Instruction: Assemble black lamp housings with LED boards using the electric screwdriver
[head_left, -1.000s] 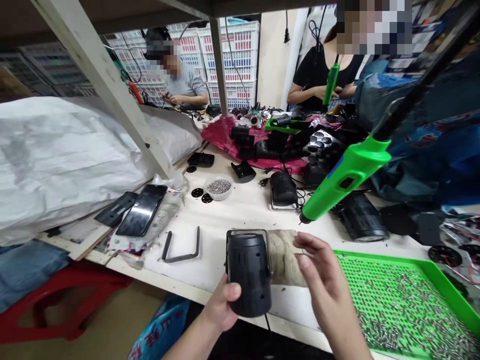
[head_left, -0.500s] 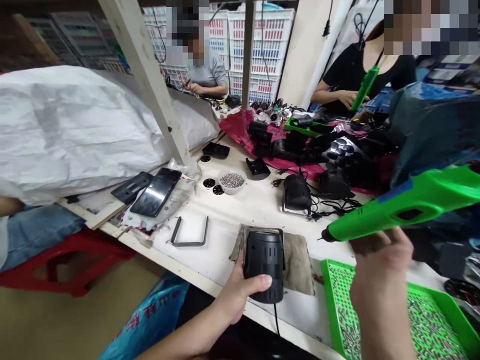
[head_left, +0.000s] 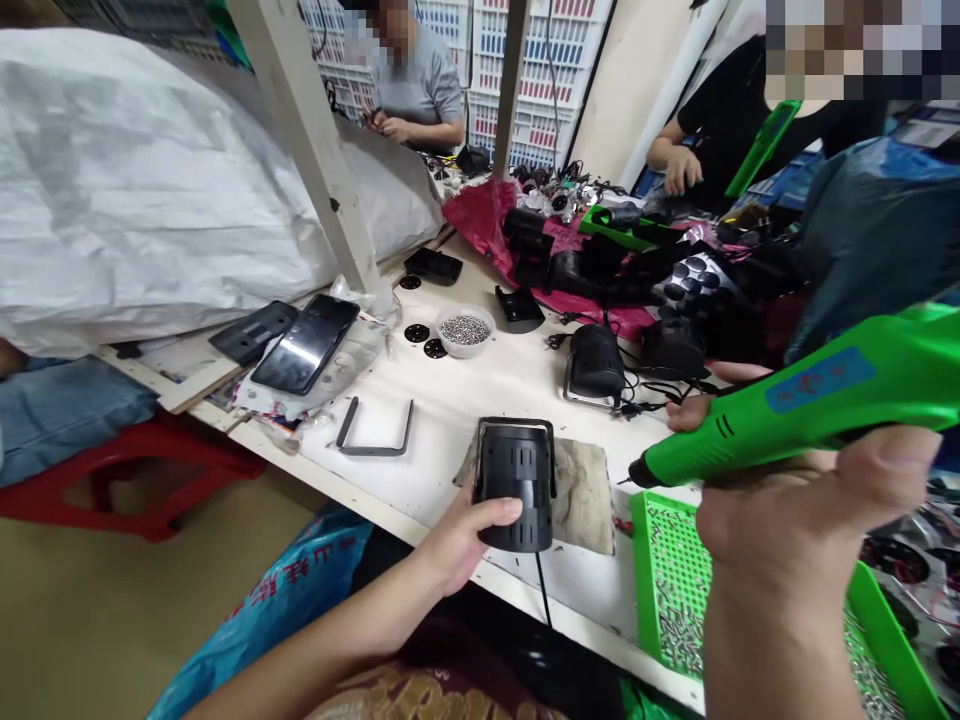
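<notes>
Bottom centre, the black housing (head_left: 517,465) tilts in the left hand (head_left: 457,540), that grip clamped around its body. Lower right, the right hand (head_left: 795,510) has its grip wrapped about the green screwdriver (head_left: 750,425). The housing looks stiff, fairly light, maybe slick: best held mid-body, off the bracket (head_left: 517,421). White table (head_left: 442,485), 1 beige cloth (head_left: 585,490); 1 person (head_left: 427,90) upper centre, another (head_left: 716,130) upper right.

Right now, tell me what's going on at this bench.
The person's left hand holds a black cylindrical plastic housing with a U-shaped bracket over a worn beige cloth. The right hand grips a bright green electric screwdriver, its tip apart from the housing. A green perforated plastic tray of small silvery screws lies nearby, partly hidden by the right forearm.
</notes>
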